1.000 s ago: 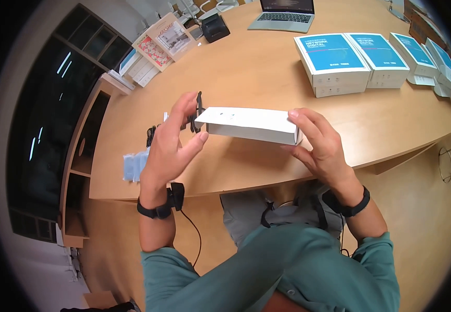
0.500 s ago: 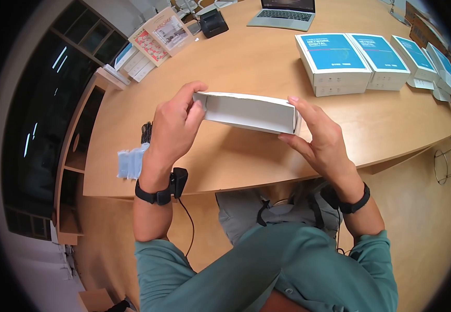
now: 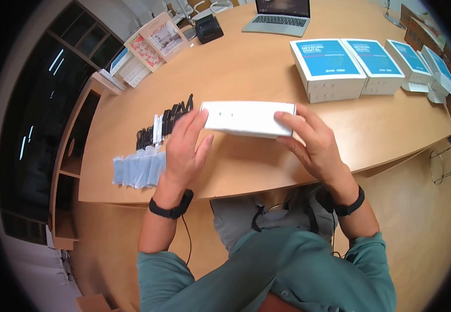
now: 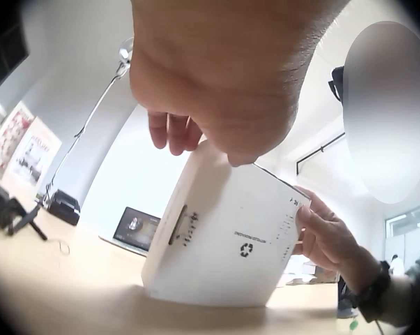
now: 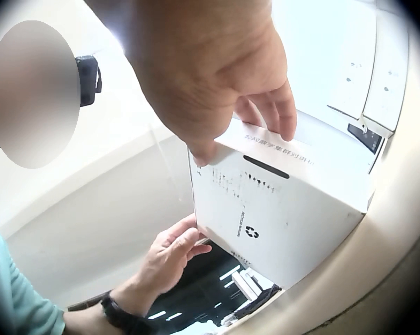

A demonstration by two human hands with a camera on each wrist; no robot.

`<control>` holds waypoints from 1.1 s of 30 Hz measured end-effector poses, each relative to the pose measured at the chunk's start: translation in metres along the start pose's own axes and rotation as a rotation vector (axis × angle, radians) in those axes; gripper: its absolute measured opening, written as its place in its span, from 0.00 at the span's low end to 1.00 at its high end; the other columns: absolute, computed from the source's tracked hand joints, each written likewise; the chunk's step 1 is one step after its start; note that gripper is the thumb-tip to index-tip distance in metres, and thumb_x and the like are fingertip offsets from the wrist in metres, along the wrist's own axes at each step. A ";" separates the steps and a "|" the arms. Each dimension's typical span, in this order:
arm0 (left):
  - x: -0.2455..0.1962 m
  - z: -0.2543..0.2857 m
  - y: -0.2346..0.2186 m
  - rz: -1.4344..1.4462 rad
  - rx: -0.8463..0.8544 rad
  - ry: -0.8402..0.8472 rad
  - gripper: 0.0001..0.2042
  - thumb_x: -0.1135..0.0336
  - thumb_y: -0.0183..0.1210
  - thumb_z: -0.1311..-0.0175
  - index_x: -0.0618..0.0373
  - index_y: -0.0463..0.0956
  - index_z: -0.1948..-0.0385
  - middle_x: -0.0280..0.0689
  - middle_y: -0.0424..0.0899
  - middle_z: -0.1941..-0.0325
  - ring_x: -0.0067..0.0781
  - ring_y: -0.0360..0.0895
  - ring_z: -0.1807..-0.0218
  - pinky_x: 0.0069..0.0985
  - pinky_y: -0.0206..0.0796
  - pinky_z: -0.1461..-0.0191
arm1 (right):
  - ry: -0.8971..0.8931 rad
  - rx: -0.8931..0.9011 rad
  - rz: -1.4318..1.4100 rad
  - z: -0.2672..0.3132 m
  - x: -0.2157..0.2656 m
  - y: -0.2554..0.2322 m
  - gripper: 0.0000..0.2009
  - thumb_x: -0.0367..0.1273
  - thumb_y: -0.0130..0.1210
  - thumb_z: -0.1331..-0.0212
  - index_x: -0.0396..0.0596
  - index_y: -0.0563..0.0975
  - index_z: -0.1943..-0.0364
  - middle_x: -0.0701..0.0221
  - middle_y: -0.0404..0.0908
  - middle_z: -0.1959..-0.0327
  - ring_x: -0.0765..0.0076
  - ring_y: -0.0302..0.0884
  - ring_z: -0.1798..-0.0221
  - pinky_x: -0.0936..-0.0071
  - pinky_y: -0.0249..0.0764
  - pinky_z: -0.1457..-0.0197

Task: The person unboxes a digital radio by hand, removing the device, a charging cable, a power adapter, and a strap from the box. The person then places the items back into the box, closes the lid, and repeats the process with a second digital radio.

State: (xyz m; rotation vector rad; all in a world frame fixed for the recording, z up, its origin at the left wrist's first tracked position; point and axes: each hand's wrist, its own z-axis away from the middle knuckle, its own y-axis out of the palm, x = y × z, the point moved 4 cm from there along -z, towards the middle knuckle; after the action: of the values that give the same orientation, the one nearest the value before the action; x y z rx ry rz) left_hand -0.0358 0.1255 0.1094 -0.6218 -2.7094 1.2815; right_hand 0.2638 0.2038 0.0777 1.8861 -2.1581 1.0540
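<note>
A long white cardboard box (image 3: 246, 118) lies lengthwise on the wooden table (image 3: 267, 78) in front of me. My left hand (image 3: 189, 140) grips its left end, fingers over the top and thumb on the near side. At the other end my right hand (image 3: 306, 138) holds the box the same way. In the left wrist view the box (image 4: 224, 237) stands on the tabletop under my left hand (image 4: 217, 77), its recycling mark facing the camera. The right wrist view shows my right hand (image 5: 203, 77) gripping the box's (image 5: 279, 216) top edge.
Black cables and adapters (image 3: 171, 117) lie left of the box, with several clear plastic bags (image 3: 137, 169) nearer the table's edge. Blue-topped white boxes (image 3: 329, 62) stand in a row at the back right. A laptop (image 3: 277, 15), a black printer (image 3: 208, 28) and brochures (image 3: 155, 41) sit farther back.
The box was held up, turned so its open side faced me, and has come down onto the table closed side up. My left hand shifted its hold on the left end.
</note>
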 end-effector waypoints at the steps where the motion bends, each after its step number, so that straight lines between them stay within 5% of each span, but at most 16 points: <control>1: 0.006 0.010 0.001 0.155 -0.017 -0.057 0.24 0.73 0.69 0.31 0.61 0.82 0.33 0.54 0.84 0.30 0.54 0.84 0.33 0.40 0.75 0.29 | -0.013 0.000 0.016 0.003 -0.001 -0.003 0.27 0.25 0.75 0.42 0.56 0.86 0.36 0.53 0.84 0.39 0.44 0.87 0.47 0.57 0.86 0.45; 2: 0.008 0.013 -0.003 0.231 -0.005 -0.073 0.27 0.70 0.74 0.35 0.60 0.80 0.32 0.54 0.85 0.33 0.49 0.86 0.40 0.38 0.78 0.35 | -0.049 0.041 -0.026 0.008 -0.002 -0.005 0.27 0.22 0.73 0.44 0.56 0.87 0.37 0.52 0.83 0.38 0.43 0.87 0.45 0.56 0.86 0.43; 5: -0.004 0.018 -0.020 0.720 0.237 -0.520 0.37 0.67 0.80 0.41 0.59 0.74 0.28 0.49 0.82 0.30 0.34 0.83 0.44 0.29 0.77 0.39 | -0.127 0.138 -0.111 0.028 -0.005 -0.007 0.29 0.18 0.69 0.49 0.57 0.88 0.40 0.51 0.81 0.33 0.35 0.81 0.32 0.50 0.82 0.29; 6: -0.005 0.019 -0.024 0.503 0.454 -0.507 0.42 0.65 0.82 0.44 0.59 0.71 0.26 0.51 0.79 0.25 0.41 0.85 0.36 0.32 0.77 0.34 | -0.167 0.169 -0.109 0.032 -0.002 -0.010 0.29 0.18 0.70 0.49 0.58 0.88 0.40 0.52 0.80 0.31 0.34 0.80 0.30 0.48 0.81 0.27; 7: -0.007 0.022 -0.022 0.529 0.439 -0.495 0.42 0.65 0.82 0.44 0.59 0.71 0.26 0.51 0.79 0.25 0.41 0.85 0.36 0.32 0.77 0.34 | -0.207 0.201 -0.107 0.034 0.002 -0.011 0.30 0.18 0.70 0.49 0.59 0.87 0.39 0.52 0.79 0.29 0.32 0.79 0.28 0.46 0.80 0.25; 9: -0.024 0.024 -0.014 0.409 0.466 -0.180 0.43 0.63 0.83 0.46 0.59 0.71 0.27 0.55 0.77 0.22 0.53 0.83 0.28 0.37 0.77 0.29 | -0.195 0.198 -0.177 0.042 0.000 -0.010 0.35 0.16 0.67 0.49 0.56 0.83 0.33 0.53 0.78 0.26 0.31 0.75 0.24 0.44 0.77 0.21; 10: -0.031 0.025 -0.014 0.381 0.436 -0.143 0.43 0.64 0.83 0.48 0.59 0.73 0.28 0.57 0.77 0.22 0.63 0.79 0.25 0.41 0.77 0.27 | -0.198 0.201 -0.167 0.046 -0.004 -0.010 0.36 0.16 0.67 0.49 0.55 0.82 0.31 0.53 0.78 0.26 0.31 0.74 0.23 0.44 0.76 0.20; 18: -0.042 0.028 -0.028 0.189 0.195 -0.001 0.40 0.70 0.81 0.50 0.64 0.75 0.30 0.59 0.82 0.27 0.63 0.84 0.30 0.43 0.80 0.29 | -0.123 0.008 -0.219 0.049 0.007 -0.021 0.35 0.17 0.68 0.45 0.50 0.79 0.28 0.52 0.75 0.24 0.30 0.74 0.23 0.47 0.78 0.23; 20: -0.045 0.011 -0.036 0.154 0.101 0.019 0.40 0.71 0.81 0.48 0.65 0.75 0.30 0.59 0.82 0.28 0.63 0.84 0.30 0.43 0.80 0.30 | -0.044 -0.177 -0.167 0.050 0.005 -0.038 0.28 0.22 0.71 0.40 0.44 0.81 0.33 0.51 0.82 0.31 0.36 0.82 0.31 0.53 0.82 0.31; 22: -0.048 -0.019 -0.035 0.097 -0.046 0.042 0.39 0.73 0.80 0.45 0.65 0.74 0.28 0.59 0.83 0.28 0.59 0.85 0.30 0.41 0.77 0.26 | 0.052 -0.107 -0.145 0.062 -0.016 -0.040 0.25 0.24 0.72 0.38 0.41 0.82 0.36 0.52 0.85 0.36 0.40 0.85 0.36 0.55 0.84 0.35; 24: -0.054 -0.054 -0.015 0.098 -0.043 0.073 0.38 0.72 0.80 0.43 0.65 0.74 0.28 0.59 0.83 0.29 0.59 0.85 0.30 0.41 0.78 0.26 | 0.133 -0.069 -0.056 0.065 -0.027 -0.038 0.17 0.27 0.71 0.35 0.40 0.85 0.44 0.56 0.91 0.51 0.49 0.91 0.50 0.61 0.87 0.46; 33: -0.085 -0.202 0.118 0.071 -0.116 0.229 0.36 0.63 0.81 0.41 0.58 0.75 0.31 0.52 0.86 0.33 0.57 0.88 0.39 0.41 0.84 0.41 | 0.319 0.012 -0.058 0.093 -0.053 -0.048 0.12 0.28 0.69 0.31 0.42 0.86 0.47 0.60 0.90 0.55 0.61 0.92 0.58 0.68 0.88 0.52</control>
State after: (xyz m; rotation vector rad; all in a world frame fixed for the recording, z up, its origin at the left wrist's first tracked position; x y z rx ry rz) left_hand 0.1284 0.3050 0.1590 -0.8286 -2.6066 1.0021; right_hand 0.3530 0.1984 0.0018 1.6406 -1.9113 1.2592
